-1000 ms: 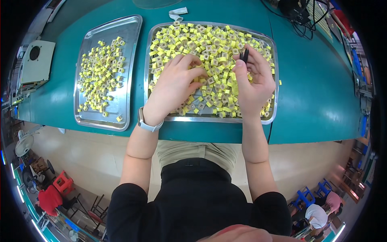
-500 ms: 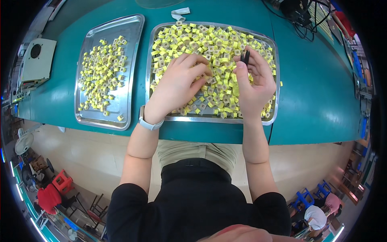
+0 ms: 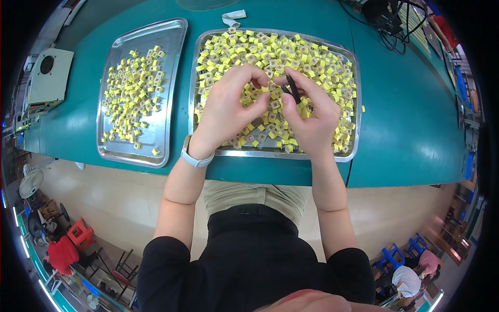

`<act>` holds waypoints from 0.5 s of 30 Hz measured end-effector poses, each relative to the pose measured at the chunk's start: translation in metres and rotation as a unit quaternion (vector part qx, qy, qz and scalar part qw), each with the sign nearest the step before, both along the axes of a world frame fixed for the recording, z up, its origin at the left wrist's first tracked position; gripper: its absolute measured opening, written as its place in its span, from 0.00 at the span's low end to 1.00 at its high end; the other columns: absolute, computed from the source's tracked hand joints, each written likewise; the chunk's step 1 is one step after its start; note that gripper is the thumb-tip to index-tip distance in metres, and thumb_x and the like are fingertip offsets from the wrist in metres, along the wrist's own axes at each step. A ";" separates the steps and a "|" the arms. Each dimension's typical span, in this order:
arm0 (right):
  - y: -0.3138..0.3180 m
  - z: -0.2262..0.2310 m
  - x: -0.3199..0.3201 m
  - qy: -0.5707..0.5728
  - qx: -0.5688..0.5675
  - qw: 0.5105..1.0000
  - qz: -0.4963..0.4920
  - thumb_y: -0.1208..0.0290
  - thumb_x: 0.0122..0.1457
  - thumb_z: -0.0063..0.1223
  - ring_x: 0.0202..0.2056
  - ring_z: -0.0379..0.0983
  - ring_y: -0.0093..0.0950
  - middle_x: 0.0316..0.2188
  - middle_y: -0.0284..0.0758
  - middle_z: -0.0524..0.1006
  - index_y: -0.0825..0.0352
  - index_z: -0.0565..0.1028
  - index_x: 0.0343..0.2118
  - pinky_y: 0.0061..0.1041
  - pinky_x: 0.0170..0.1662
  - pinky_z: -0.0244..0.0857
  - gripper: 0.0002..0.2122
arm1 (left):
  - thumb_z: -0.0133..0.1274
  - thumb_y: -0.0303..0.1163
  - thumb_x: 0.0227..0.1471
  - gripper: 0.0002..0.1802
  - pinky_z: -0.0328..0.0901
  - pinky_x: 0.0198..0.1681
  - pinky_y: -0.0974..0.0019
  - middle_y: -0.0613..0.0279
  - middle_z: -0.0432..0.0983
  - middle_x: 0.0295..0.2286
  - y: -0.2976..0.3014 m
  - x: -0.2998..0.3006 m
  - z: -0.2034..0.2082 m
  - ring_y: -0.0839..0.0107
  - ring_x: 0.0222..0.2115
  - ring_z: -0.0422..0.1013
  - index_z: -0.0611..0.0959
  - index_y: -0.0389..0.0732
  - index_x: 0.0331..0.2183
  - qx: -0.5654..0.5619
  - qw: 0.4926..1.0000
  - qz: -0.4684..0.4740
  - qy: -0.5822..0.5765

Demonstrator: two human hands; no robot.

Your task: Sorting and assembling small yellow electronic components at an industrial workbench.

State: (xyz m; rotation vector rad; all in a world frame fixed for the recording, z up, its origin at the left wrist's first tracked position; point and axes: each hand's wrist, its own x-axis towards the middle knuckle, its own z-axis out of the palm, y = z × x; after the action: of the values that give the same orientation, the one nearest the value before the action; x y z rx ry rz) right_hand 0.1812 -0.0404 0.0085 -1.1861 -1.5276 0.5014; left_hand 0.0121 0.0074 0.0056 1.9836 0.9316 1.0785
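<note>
A large metal tray (image 3: 194, 104) is heaped with small square yellow-wrapped electronic components (image 3: 249, 49), some showing thin pins. Above the heap my left hand (image 3: 231, 104), with a pale band at its wrist, pinches one yellow component (image 3: 265, 89) between thumb and fingers. My right hand (image 3: 314, 112) grips a pair of black tweezers (image 3: 292, 88), close beside the left fingertips. Whether the tweezer tips touch the pinched component cannot be made out. A second, narrower tray (image 3: 169, 104) on the left carries a smaller spread of the same components.
On the green table (image 3: 405, 114) a white box-shaped device (image 3: 49, 78) stands at far left. A crumpled white strip (image 3: 234, 18) lies behind the large tray. Black cables and a dark device (image 3: 382, 18) sit at back right. One stray component (image 3: 363, 108) rests beside the tray.
My right hand has moved left with the tweezers, toward my left hand. My left hand has lifted slightly from the heap, now with a yellow component visible in its pinch.
</note>
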 end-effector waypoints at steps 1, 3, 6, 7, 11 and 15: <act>0.000 0.000 0.000 -0.001 0.000 1.000 0.000 0.86 0.51 0.55 0.37 0.79 0.24 0.38 0.39 0.83 0.72 0.76 0.50 0.22 0.42 0.73 0.20 | 0.60 0.23 0.44 0.12 0.69 0.37 0.64 0.59 0.75 0.29 0.000 0.000 0.000 0.64 0.32 0.74 0.76 0.38 0.33 0.019 1.000 0.001 0.002; 0.000 0.000 0.001 -0.004 0.006 1.000 0.002 0.86 0.51 0.55 0.36 0.79 0.24 0.38 0.39 0.83 0.72 0.76 0.50 0.22 0.42 0.73 0.20 | 0.60 0.22 0.43 0.12 0.69 0.37 0.63 0.59 0.75 0.29 0.000 0.001 0.000 0.64 0.31 0.74 0.76 0.38 0.33 0.038 0.999 0.002 0.004; 0.000 -0.001 0.000 -0.010 0.014 1.000 0.006 0.86 0.51 0.55 0.36 0.79 0.24 0.38 0.40 0.83 0.72 0.76 0.49 0.22 0.42 0.73 0.20 | 0.62 0.21 0.43 0.12 0.69 0.39 0.67 0.61 0.77 0.30 -0.001 0.000 0.001 0.66 0.33 0.75 0.77 0.38 0.32 0.043 0.998 0.031 0.031; 0.000 -0.001 -0.001 -0.010 0.014 1.000 0.006 0.86 0.51 0.55 0.36 0.79 0.24 0.38 0.40 0.83 0.72 0.76 0.49 0.22 0.42 0.73 0.20 | 0.63 0.21 0.42 0.12 0.69 0.38 0.67 0.60 0.78 0.31 -0.001 0.000 0.001 0.67 0.33 0.76 0.78 0.38 0.32 0.046 0.998 0.041 0.028; -0.002 -0.002 -0.001 0.011 -0.001 1.000 0.020 0.86 0.51 0.55 0.35 0.79 0.22 0.39 0.39 0.82 0.72 0.75 0.50 0.21 0.42 0.72 0.20 | 0.64 0.20 0.42 0.12 0.70 0.37 0.68 0.60 0.79 0.31 0.000 -0.002 0.002 0.67 0.32 0.77 0.79 0.37 0.31 0.060 0.997 0.050 0.026; -0.003 0.001 0.000 0.042 -0.034 0.998 0.024 0.86 0.52 0.54 0.36 0.78 0.21 0.39 0.38 0.82 0.72 0.75 0.50 0.21 0.42 0.72 0.19 | 0.64 0.20 0.43 0.11 0.70 0.37 0.69 0.59 0.79 0.30 -0.004 0.001 0.003 0.68 0.32 0.77 0.79 0.37 0.31 0.039 0.997 0.060 0.020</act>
State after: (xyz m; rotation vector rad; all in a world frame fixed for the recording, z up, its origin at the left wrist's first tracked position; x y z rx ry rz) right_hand 0.1813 -0.0431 0.0094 -1.1668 -1.4797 0.6317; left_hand 0.0132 0.0037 0.0089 2.0400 1.0554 1.1612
